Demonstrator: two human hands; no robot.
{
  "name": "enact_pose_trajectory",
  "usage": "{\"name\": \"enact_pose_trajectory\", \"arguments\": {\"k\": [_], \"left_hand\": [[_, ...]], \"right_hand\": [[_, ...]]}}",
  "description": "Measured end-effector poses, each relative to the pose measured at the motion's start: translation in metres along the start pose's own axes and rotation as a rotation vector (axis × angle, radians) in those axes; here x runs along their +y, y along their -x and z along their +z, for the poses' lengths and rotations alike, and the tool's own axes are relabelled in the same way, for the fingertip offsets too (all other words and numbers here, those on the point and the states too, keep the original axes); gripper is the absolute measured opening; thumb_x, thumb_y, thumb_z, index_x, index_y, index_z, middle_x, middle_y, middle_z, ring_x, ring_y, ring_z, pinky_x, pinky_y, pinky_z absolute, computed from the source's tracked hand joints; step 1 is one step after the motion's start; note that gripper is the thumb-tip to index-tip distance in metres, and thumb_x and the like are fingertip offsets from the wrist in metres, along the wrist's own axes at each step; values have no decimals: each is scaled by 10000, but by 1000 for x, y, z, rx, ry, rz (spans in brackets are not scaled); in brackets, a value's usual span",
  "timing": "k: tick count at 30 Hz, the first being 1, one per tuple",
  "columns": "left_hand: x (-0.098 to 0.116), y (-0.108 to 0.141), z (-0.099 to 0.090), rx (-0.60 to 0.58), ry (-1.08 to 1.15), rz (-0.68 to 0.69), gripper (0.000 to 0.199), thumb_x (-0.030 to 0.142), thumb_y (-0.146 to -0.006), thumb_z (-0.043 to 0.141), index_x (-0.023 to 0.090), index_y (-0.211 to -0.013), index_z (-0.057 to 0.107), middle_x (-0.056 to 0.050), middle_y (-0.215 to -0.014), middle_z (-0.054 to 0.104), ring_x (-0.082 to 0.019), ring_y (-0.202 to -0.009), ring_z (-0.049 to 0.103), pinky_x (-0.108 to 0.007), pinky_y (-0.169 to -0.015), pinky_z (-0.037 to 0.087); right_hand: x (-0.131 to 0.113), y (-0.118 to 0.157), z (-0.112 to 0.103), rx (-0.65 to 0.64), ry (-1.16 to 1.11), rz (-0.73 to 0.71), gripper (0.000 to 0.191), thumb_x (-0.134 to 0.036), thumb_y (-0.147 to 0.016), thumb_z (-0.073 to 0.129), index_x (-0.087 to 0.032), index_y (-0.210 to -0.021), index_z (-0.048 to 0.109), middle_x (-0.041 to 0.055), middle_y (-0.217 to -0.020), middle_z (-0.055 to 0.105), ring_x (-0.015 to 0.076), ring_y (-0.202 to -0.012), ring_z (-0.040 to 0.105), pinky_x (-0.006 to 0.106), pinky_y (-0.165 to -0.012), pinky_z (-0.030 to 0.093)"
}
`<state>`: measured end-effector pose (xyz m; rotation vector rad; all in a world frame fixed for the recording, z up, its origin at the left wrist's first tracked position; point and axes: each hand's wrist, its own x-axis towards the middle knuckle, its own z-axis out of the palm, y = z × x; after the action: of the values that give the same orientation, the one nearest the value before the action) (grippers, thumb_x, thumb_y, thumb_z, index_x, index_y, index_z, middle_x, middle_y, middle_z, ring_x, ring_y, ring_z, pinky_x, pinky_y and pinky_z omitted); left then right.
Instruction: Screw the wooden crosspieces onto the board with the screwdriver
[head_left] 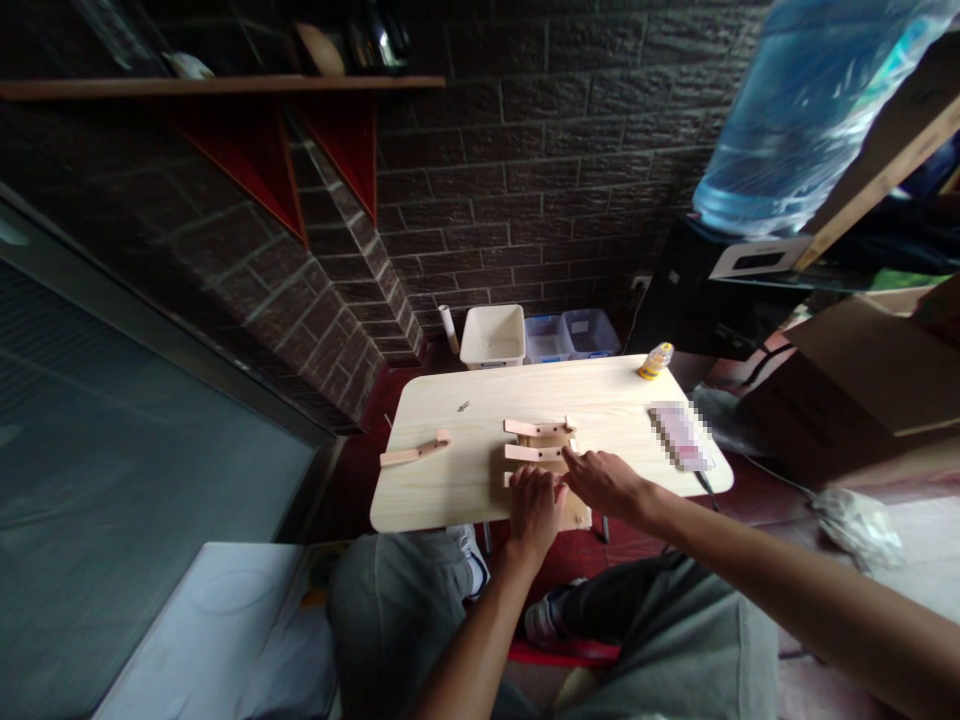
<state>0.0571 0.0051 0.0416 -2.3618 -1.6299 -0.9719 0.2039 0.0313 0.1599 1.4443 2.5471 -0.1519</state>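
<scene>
A small wooden slatted piece (534,453) lies near the table's front edge, with curved light-wood strips across a flat board. Dark holes or screws dot the strips. My left hand (535,508) is closed over the strip nearest me, its fingers curled around that end. Beside it, my right hand (604,482) is closed at the right side of the piece, fingers pressed together; whatever is in them is hidden. To the left, apart from both hands, lies a loose curved wooden strip (416,450). Some small dark metal bits (463,406) rest farther back.
The pale wooden table (442,500) stands before my knees. On its right are a yellow-capped bottle (656,361) and a blurred phone-like object (679,435) with a cable. Behind it sit a white bin (493,337) and blue plastic bins (547,338) by the brick wall.
</scene>
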Motion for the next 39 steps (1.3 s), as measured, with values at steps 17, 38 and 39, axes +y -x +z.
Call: {"name": "enact_pose_trajectory", "arguments": {"k": [17, 38, 39], "left_hand": [[-4, 1, 2, -17, 6, -1, 180, 251, -842, 697, 222, -966, 570, -62, -920, 630, -260, -988, 596, -453, -932, 439], [-5, -1, 2, -69, 15, -4, 128, 180, -838, 663, 204, -944, 596, -60, -903, 649, -229, -923, 609, -433, -921, 435], [-5, -1, 2, -66, 18, -1, 140, 177, -835, 664, 204, -952, 594, -60, -906, 649, -229, -927, 609, -433, -921, 436]], "right_hand": [[9, -14, 5, 69, 39, -193, 287, -163, -953, 433, -92, -1218, 518, 145, -945, 704, 246, -815, 688, 325, -640, 496], [6, 4, 18, 151, 107, -325, 281, -79, -946, 392, -136, -1184, 530, 121, -1017, 632, 196, -839, 629, 311, -691, 478], [5, 4, 18, 138, 93, -311, 282, -83, -946, 397, -138, -1191, 526, 119, -1010, 635, 192, -824, 633, 305, -687, 479]]}}
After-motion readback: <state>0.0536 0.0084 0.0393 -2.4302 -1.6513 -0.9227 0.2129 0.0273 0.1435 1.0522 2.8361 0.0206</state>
